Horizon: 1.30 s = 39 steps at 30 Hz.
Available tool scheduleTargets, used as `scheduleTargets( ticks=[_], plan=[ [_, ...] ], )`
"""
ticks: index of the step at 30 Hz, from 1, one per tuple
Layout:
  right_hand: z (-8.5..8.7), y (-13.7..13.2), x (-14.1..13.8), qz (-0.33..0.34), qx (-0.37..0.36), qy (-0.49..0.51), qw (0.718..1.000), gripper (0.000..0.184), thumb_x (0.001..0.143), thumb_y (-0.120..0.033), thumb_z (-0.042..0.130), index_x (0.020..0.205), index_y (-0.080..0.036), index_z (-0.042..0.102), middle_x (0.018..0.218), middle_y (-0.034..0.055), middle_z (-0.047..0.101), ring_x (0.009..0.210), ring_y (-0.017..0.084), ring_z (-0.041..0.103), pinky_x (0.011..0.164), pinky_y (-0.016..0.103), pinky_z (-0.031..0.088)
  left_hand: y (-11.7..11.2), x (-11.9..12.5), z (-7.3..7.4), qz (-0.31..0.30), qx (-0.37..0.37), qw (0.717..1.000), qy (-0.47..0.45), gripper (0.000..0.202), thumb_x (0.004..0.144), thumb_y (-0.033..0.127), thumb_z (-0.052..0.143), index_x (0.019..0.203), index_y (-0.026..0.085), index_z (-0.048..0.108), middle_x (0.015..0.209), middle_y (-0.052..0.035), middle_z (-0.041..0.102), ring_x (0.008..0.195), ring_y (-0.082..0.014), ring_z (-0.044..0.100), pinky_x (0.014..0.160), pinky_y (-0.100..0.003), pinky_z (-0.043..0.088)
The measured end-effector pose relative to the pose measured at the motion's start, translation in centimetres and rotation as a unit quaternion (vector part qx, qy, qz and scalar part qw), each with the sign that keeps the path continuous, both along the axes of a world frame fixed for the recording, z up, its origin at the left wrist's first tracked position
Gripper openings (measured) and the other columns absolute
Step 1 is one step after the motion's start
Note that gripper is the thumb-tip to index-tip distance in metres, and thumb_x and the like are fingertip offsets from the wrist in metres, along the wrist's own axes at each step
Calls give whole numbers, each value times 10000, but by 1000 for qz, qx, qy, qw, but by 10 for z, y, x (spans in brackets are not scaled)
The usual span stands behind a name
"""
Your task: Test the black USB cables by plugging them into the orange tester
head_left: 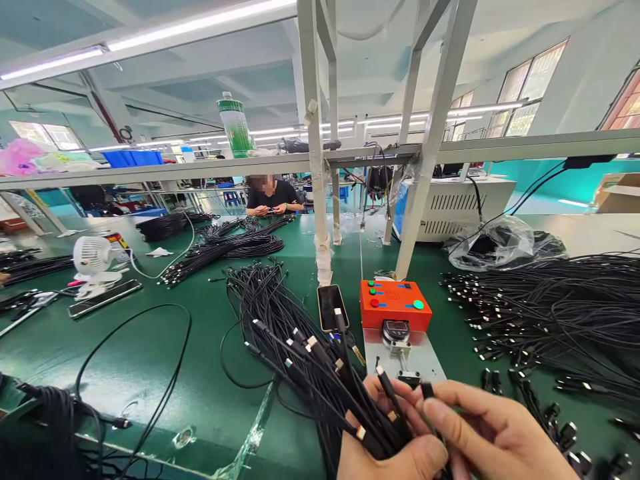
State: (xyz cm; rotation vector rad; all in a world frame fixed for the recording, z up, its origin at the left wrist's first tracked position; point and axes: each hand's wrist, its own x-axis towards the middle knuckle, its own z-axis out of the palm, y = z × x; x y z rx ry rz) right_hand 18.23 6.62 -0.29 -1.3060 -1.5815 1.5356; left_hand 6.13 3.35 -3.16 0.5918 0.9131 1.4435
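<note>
Low at the near edge of the green counter (200,373), the person's left hand (400,463) is closed around a thick bundle of black cables (310,360). The thumb is in front, the fingers curl behind, and the plug ends fan up and away to the left over the counter. The right hand (500,437) comes in from the right, just beside the left. Its fingertips are pinched on a small black plug (427,390) at the top of the bundle, while its other fingers are loosely bent.

Just beyond the hands stands an orange box with coloured buttons (395,303), and a round digital gauge (396,330) is mounted on a grey plate in front of it. A black phone (333,307) lies flat beside the box on its left. A wide heap of loose black cables (560,300) covers the counter to the right, near a crumpled clear plastic bag (500,243). Far to the left sits a small white desk fan (93,257). Across the counter, a seated person in a black shirt (273,197) has both hands busy with something small. A green bottle (235,127) stands on the shelf rail above.
</note>
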Motion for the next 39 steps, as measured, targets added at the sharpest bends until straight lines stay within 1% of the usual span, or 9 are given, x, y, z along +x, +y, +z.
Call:
scheduleTargets(
  ticks=[4, 7, 10, 13, 17, 27, 31, 35, 39],
  plan=[
    [-29, 26, 21, -70, -63, 96, 991, 363, 749, -491, 544, 742, -129, 570, 571, 18, 587, 349, 21, 393, 355, 133, 287, 3, -17, -17, -15, 78, 997, -5, 262, 670, 302, 678, 871, 193, 552, 614, 1, 625, 469, -136, 580, 486, -250, 413],
    [-65, 39, 26, -58, -115, 99, 987, 387, 705, -486, 590, 709, -100, 562, 536, 20, 578, 321, 12, 383, 326, 124, 229, 5, -27, -30, -26, 54, 997, -46, 169, 757, 363, 578, 731, 202, 536, 521, -6, 629, 479, -137, 565, 466, -226, 383],
    [-95, 45, 21, -56, -150, 73, 984, 408, 673, -492, 606, 686, -87, 556, 509, 28, 575, 312, 24, 402, 315, 131, 236, 5, -31, -30, -40, 11, 999, -27, 225, 768, 346, 566, 623, 178, 530, 546, -32, 649, 498, -132, 556, 447, -213, 364],
    [-110, 48, 16, -63, -153, 55, 985, 390, 671, -469, 608, 680, -84, 551, 504, 28, 580, 308, 26, 408, 310, 129, 228, 5, -31, -22, -24, -4, 1000, 1, 179, 735, 314, 606, 653, 169, 540, 591, -41, 664, 536, -151, 578, 501, -245, 421],
    [-113, 50, 14, -64, -162, 53, 983, 355, 685, -436, 601, 682, -86, 539, 506, 27, 584, 314, 29, 421, 308, 130, 217, 7, -29, -20, -17, -6, 1000, 5, 199, 697, 319, 643, 659, 169, 518, 577, -29, 654, 534, -158, 580, 525, -270, 448],
    [-113, 55, -1, -120, -173, 48, 976, 246, 787, -305, 501, 666, -91, 519, 486, 31, 576, 318, 43, 450, 301, 133, 207, 12, -26, -35, 0, 43, 998, -46, 270, 610, 337, 726, 703, 191, 520, 569, 13, 628, 591, -148, 571, 613, -272, 410],
    [-113, 57, -3, -129, -182, 51, 974, 238, 779, -295, 513, 655, -92, 521, 482, 35, 579, 311, 49, 456, 296, 137, 205, 12, -26, -38, 4, 46, 998, -52, 296, 573, 258, 754, 734, 206, 511, 604, 35, 621, 638, -143, 579, 627, -264, 402],
    [-113, 57, -2, -122, -180, 58, 974, 253, 766, -322, 530, 658, -94, 529, 489, 37, 583, 317, 52, 463, 297, 138, 203, 10, -25, -32, 4, 43, 996, -77, 272, 570, 206, 745, 730, 212, 524, 610, 46, 599, 669, -117, 576, 637, -234, 416],
    [-113, 56, -2, -124, -180, 56, 974, 260, 757, -331, 542, 642, -98, 527, 487, 35, 581, 314, 47, 450, 300, 138, 195, 4, -24, -20, 17, 2, 994, -111, 257, 569, 148, 732, 751, 218, 565, 681, 35, 625, 776, -137, 604, 683, -233, 460]
  ],
)
